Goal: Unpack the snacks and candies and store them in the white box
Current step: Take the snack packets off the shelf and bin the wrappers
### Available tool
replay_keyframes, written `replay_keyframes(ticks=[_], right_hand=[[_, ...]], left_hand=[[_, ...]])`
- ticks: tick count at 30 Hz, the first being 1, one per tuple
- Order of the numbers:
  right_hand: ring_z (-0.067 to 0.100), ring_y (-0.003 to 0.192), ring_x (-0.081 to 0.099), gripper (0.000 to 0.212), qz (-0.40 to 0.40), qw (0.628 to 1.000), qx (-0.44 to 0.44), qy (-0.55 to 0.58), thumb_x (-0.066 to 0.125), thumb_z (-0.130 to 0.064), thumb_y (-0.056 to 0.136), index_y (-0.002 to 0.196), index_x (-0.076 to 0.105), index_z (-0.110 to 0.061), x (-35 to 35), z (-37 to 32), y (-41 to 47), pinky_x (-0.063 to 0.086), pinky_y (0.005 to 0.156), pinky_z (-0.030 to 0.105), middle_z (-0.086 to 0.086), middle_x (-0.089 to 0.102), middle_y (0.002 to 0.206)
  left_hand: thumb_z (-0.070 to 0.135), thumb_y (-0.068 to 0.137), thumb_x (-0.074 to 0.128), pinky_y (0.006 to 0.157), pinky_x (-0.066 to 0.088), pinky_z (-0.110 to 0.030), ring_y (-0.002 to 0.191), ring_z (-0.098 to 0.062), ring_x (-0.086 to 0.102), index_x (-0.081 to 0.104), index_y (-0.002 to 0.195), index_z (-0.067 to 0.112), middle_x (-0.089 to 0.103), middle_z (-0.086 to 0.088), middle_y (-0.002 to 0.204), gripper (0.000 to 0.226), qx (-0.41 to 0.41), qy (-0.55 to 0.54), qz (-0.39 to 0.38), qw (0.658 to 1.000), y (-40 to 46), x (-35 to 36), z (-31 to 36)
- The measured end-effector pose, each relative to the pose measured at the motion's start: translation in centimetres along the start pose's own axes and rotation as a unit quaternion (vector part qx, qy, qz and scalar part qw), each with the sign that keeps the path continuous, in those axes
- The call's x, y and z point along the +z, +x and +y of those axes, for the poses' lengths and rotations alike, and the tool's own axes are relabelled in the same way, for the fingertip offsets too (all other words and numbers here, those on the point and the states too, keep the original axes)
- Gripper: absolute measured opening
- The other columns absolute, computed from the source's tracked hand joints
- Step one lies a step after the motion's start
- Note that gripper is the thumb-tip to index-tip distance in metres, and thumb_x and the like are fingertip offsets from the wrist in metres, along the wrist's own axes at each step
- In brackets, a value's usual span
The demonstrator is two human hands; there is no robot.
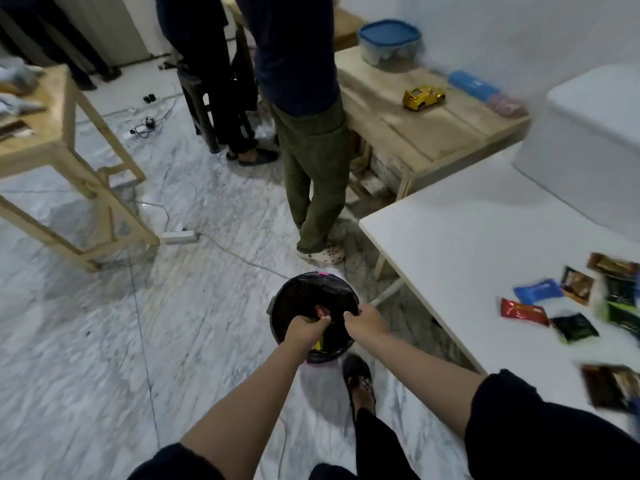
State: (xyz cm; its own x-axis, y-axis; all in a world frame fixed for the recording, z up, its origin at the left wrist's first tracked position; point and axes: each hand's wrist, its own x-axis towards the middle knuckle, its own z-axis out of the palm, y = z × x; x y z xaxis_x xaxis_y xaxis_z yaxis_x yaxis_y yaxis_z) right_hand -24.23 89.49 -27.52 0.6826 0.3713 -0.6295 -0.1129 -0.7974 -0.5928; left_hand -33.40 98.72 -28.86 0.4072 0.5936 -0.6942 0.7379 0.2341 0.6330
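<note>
Marble floor (pixel 104 323), grey-veined, filling most of the view, seen from above. At right, a white table (pixel 467 237) with a large white box (pixel 588 140) on its far end, lid side hidden, blurred. Beyond it, against the wall, a wooden table (pixel 433 133) carrying a blue-lidded container (pixel 389 41) and a yellow toy car (pixel 423 96). Another wooden table (pixel 52 140) at far left. Between the two wooden tables, two standing people, visible only from the waist down: olive trousers (pixel 317 174) nearer, dark trousers (pixel 214 81) behind.

Low in the centre, on the floor just beside the white table's corner, a small round bin (pixel 294 296) lined with a black bag. Both bare arms reaching down into it. Left hand (pixel 306 325) inside the rim, fingers curled around something small and crumpled, with a scrap of yellow showing beneath the wrist; too blurred to name what. Right hand (pixel 367 322) at the bin's near right edge, fingers bunched together pinching the black bag liner (pixel 332 289).

Snack packets (pixel 575 306) scattered on the near right part of the white table, well apart from the white box: red, blue, dark green, brown and black wrappers, motion-blurred. A white power strip (pixel 178 236) with cable on the floor near the left table's leg.
</note>
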Motion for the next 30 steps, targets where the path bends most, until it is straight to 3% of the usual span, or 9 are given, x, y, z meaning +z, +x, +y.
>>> replay_keyframes(ticks=[2, 4, 7, 9, 12, 17, 22, 28, 30], right_hand=[[0.029, 0.116, 0.057, 0.024, 0.028, 0.999, -0.009, 0.021, 0.051, -0.034, 0.09, 0.108, 0.05, -0.017, -0.6, 1.2, -2.4, 0.046, 0.09, 0.03, 0.009, 0.053, 0.105], [0.026, 0.11, 0.055, 0.026, 0.053, 0.997, -0.007, 0.053, 0.051, -0.031, 0.091, 0.112, 0.05, -0.016, -1.8, 2.1, -5.2, 0.044, 0.093, 0.029, 0.008, 0.053, 0.112], [0.024, 0.097, 0.056, 0.017, 0.098, 0.989, -0.001, 0.11, 0.049, -0.027, 0.092, 0.103, 0.05, -0.014, -4.1, 4.0, -9.0, 0.048, 0.09, 0.033, 0.007, 0.057, 0.107], [0.027, 0.107, 0.056, 0.03, 0.14, 0.98, -0.004, 0.139, 0.049, -0.025, 0.094, 0.117, 0.053, -0.006, -6.0, 5.6, -11.1, 0.044, 0.086, 0.028, 0.011, 0.059, 0.114], [0.028, 0.114, 0.054, 0.038, 0.205, 0.961, 0.0, 0.184, 0.05, -0.024, 0.095, 0.126, 0.049, -0.003, -9.4, 8.9, -14.0, 0.04, 0.085, 0.025, 0.012, 0.057, 0.121], [0.028, 0.128, 0.045, 0.048, 0.268, 0.934, 0.034, 0.235, 0.05, -0.026, 0.094, 0.138, 0.041, -0.008, -15.5, 15.8, -18.1, 0.037, 0.102, 0.031, 0.01, 0.044, 0.143], [0.029, 0.119, 0.052, 0.042, 0.333, 0.902, 0.069, 0.264, 0.051, -0.024, 0.093, 0.131, 0.046, -0.009, -20.8, 25.5, -24.2, 0.042, 0.097, 0.032, 0.011, 0.053, 0.133], [0.028, 0.115, 0.058, 0.031, 0.422, 0.85, 0.062, 0.309, 0.049, -0.012, 0.089, 0.118, 0.058, -0.011, -25.3, 40.3, -33.6, 0.043, 0.094, 0.029, 0.005, 0.062, 0.119], [0.031, 0.112, 0.057, 0.035, 0.443, 0.833, 0.103, 0.315, 0.052, -0.015, 0.089, 0.123, 0.052, -0.007, -26.5, 44.7, -36.8, 0.043, 0.09, 0.029, 0.011, 0.061, 0.119]], left_hand=[[0.032, 0.086, 0.066, 0.051, 0.037, -0.022, 0.052, -0.012, 0.05, 0.048, 0.055, 0.011, 0.047, -0.004, 0.058, 0.041, 0.032, 0.022, 0.0, 0.999, -2.3, 0.2, 0.3], [0.033, 0.087, 0.064, 0.063, 0.044, -0.024, 0.071, -0.02, 0.063, 0.064, 0.072, 0.001, 0.064, -0.014, 0.076, 0.036, 0.06, 0.027, -0.019, 0.998, -4.7, 0.9, 0.8], [0.038, 0.086, 0.064, 0.071, 0.045, -0.028, 0.079, -0.024, 0.064, 0.063, 0.074, 0.004, 0.063, -0.016, 0.087, 0.036, 0.101, 0.041, -0.058, 0.992, -7.6, 3.0, 1.3], [0.042, 0.085, 0.064, 0.067, 0.044, -0.023, 0.09, -0.022, 0.064, 0.065, 0.099, 0.0, 0.065, -0.016, 0.102, 0.044, 0.121, 0.062, -0.076, 0.988, -9.5, 5.0, 1.9], [0.048, 0.085, 0.061, 0.084, 0.043, -0.026, 0.109, -0.025, 0.056, 0.052, 0.126, 0.002, 0.057, -0.01, 0.126, 0.062, 0.16, 0.113, -0.078, 0.977, -13.2, 8.6, 3.1], [0.048, 0.085, 0.061, 0.094, 0.044, -0.031, 0.117, -0.025, 0.054, 0.05, 0.13, 0.004, 0.055, -0.009, 0.132, 0.063, 0.211, 0.149, -0.117, 0.959, -19.4, 15.8, 3.8], [0.049, 0.086, 0.059, 0.105, 0.037, -0.033, 0.13, -0.024, 0.044, 0.044, 0.136, 0.01, 0.044, -0.006, 0.144, 0.065, 0.237, 0.199, -0.143, 0.94, -27.2, 24.6, 2.0], [0.043, 0.087, 0.06, 0.099, 0.038, -0.027, 0.124, -0.025, 0.05, 0.052, 0.13, 0.007, 0.053, -0.009, 0.136, 0.058, 0.28, 0.24, -0.235, 0.899, -38.2, 37.0, -3.1], [0.035, 0.088, 0.061, 0.09, 0.039, -0.024, 0.118, -0.025, 0.054, 0.058, 0.122, 0.007, 0.058, -0.009, 0.129, 0.044, 0.305, 0.243, -0.272, 0.88, -41.5, 40.5, -4.6]])
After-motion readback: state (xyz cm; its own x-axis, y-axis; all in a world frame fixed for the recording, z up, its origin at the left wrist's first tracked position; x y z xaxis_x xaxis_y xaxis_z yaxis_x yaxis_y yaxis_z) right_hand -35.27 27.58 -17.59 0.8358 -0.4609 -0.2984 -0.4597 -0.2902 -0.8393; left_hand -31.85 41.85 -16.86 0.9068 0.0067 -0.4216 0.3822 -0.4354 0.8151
